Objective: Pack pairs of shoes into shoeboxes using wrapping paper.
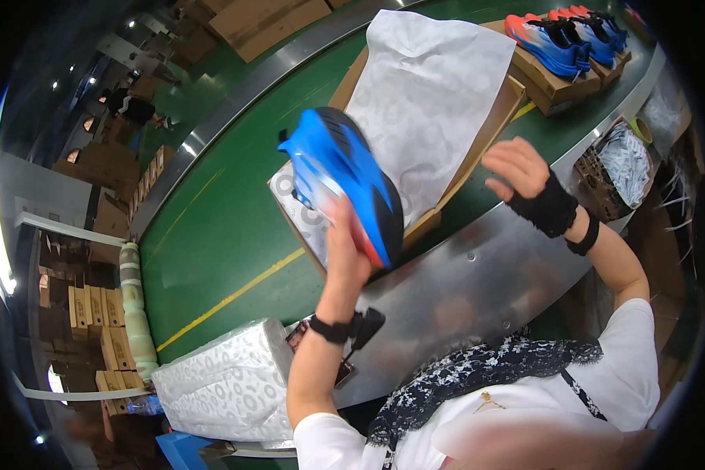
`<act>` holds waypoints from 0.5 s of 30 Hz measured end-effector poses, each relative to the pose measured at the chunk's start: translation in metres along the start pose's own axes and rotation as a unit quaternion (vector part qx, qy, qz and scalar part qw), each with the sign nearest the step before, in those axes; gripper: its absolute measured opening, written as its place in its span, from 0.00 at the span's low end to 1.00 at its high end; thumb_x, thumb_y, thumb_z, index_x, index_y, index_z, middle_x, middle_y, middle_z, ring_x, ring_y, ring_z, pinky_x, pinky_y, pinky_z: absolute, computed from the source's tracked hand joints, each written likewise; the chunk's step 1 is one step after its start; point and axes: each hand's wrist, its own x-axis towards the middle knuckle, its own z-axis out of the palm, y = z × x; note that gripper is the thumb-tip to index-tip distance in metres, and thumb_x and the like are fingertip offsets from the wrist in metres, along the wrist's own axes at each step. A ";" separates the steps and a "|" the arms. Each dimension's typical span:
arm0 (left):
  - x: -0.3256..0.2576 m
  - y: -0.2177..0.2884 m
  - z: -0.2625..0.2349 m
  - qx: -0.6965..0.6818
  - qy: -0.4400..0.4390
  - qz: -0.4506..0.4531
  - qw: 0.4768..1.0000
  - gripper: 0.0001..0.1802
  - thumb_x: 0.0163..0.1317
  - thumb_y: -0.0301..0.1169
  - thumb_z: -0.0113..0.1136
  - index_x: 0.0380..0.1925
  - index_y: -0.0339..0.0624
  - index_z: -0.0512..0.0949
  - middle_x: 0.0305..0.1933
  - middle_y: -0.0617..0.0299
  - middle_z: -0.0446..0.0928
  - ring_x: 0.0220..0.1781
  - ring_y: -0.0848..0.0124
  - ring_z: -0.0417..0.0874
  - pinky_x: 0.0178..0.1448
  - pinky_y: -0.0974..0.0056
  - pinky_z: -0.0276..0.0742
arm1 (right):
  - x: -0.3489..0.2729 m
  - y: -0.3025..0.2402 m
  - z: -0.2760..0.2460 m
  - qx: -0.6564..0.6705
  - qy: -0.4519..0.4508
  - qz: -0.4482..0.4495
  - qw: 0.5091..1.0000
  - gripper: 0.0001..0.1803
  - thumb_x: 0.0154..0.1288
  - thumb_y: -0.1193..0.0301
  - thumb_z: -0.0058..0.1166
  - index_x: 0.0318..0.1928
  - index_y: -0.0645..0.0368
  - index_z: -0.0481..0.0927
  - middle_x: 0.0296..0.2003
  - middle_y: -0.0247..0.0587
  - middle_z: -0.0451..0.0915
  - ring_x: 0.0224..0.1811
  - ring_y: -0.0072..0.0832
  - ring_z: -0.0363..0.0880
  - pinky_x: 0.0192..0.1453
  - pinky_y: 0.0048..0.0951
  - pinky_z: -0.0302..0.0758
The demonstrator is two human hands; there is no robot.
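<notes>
Above the open shoebox [478, 149] lined with tissue paper [431, 94], your left hand [345, 251] has its fingers clamped on 1 light, flexible blue sneaker [345, 180], best gripped midsole, while your right hand [521, 168] hovers, fingers apart.

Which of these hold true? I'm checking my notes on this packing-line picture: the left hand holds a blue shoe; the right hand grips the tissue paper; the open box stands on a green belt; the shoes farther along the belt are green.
1. The left hand holds a blue shoe: true.
2. The right hand grips the tissue paper: false; it is open, in the air, beside the box.
3. The open box stands on a green belt: true.
4. The shoes farther along the belt are green: false; they are blue and orange-red.
</notes>
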 end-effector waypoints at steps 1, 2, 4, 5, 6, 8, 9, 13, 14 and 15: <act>0.023 0.002 -0.009 -0.015 -0.028 0.026 0.999 0.27 0.60 0.45 0.49 0.52 0.36 0.63 0.50 0.56 0.70 0.51 0.65 0.72 0.56 0.60 0.67 | -0.005 -0.005 0.004 0.033 -0.009 0.008 0.999 0.12 0.43 0.73 0.58 0.31 0.62 0.74 0.31 0.43 0.75 0.37 0.40 0.74 0.40 0.35 0.71; 0.042 0.004 -0.015 0.003 -0.025 0.024 0.999 0.29 0.61 0.49 0.44 0.54 0.38 0.61 0.54 0.55 0.68 0.55 0.62 0.69 0.61 0.55 0.62 | -0.008 -0.010 0.007 0.056 -0.033 0.025 0.998 0.11 0.45 0.72 0.58 0.31 0.62 0.74 0.31 0.44 0.74 0.37 0.40 0.73 0.41 0.35 0.71; 0.071 -0.001 -0.022 -0.007 -0.032 -0.027 0.999 0.29 0.61 0.50 0.43 0.54 0.39 0.61 0.54 0.55 0.67 0.55 0.62 0.68 0.61 0.54 0.61 | -0.024 -0.015 0.016 0.114 -0.124 0.087 0.982 0.13 0.48 0.69 0.57 0.33 0.63 0.74 0.32 0.45 0.74 0.37 0.40 0.73 0.43 0.36 0.70; 0.078 -0.006 -0.024 0.039 -0.019 -0.073 0.996 0.32 0.60 0.53 0.43 0.55 0.40 0.59 0.56 0.55 0.65 0.56 0.59 0.67 0.61 0.47 0.59 | -0.033 -0.018 0.021 0.134 -0.169 0.134 0.967 0.17 0.49 0.65 0.57 0.36 0.63 0.74 0.33 0.46 0.73 0.37 0.43 0.71 0.44 0.38 0.69; 0.073 -0.007 -0.012 0.137 0.061 -0.168 0.974 0.35 0.58 0.56 0.42 0.56 0.40 0.57 0.56 0.50 0.62 0.57 0.52 0.65 0.57 0.39 0.59 | -0.034 -0.019 0.023 0.159 -0.233 0.200 0.938 0.21 0.52 0.62 0.56 0.42 0.64 0.72 0.37 0.48 0.74 0.40 0.42 0.72 0.46 0.37 0.69; 0.075 -0.018 -0.012 0.202 0.051 -0.283 0.936 0.38 0.57 0.58 0.41 0.56 0.39 0.54 0.56 0.44 0.59 0.56 0.45 0.63 0.53 0.34 0.59 | -0.028 -0.023 0.025 0.318 -0.257 0.380 0.830 0.23 0.55 0.59 0.54 0.46 0.63 0.69 0.40 0.45 0.74 0.44 0.37 0.73 0.49 0.36 0.68; 0.077 -0.021 -0.015 0.216 0.051 -0.319 0.922 0.38 0.58 0.58 0.41 0.56 0.37 0.53 0.56 0.38 0.58 0.56 0.43 0.62 0.53 0.37 0.62 | -0.026 -0.024 0.032 0.317 -0.258 0.380 0.830 0.23 0.55 0.59 0.54 0.46 0.63 0.69 0.40 0.45 0.74 0.44 0.37 0.73 0.49 0.36 0.68; 0.071 -0.013 -0.031 0.172 0.018 -0.307 0.936 0.36 0.60 0.51 0.44 0.53 0.28 0.54 0.55 0.36 0.58 0.55 0.44 0.65 0.54 0.44 0.66 | -0.001 -0.033 0.055 0.551 -0.087 0.553 0.619 0.28 0.53 0.59 0.56 0.50 0.61 0.66 0.43 0.40 0.73 0.46 0.30 0.71 0.52 0.31 0.66; 0.069 -0.013 -0.037 0.171 0.021 -0.306 0.936 0.36 0.60 0.51 0.44 0.53 0.28 0.54 0.55 0.36 0.58 0.55 0.44 0.65 0.54 0.44 0.66 | 0.008 -0.038 0.059 0.552 -0.043 0.653 0.517 0.29 0.51 0.60 0.59 0.51 0.60 0.66 0.43 0.38 0.72 0.47 0.29 0.71 0.52 0.30 0.65; 0.065 -0.008 -0.034 0.201 0.003 -0.275 0.940 0.34 0.60 0.50 0.45 0.52 0.27 0.56 0.54 0.37 0.60 0.52 0.46 0.68 0.51 0.45 0.69 | 0.016 -0.036 0.064 0.546 -0.026 0.682 0.486 0.31 0.48 0.67 0.59 0.53 0.60 0.63 0.44 0.38 0.71 0.47 0.28 0.70 0.51 0.29 0.65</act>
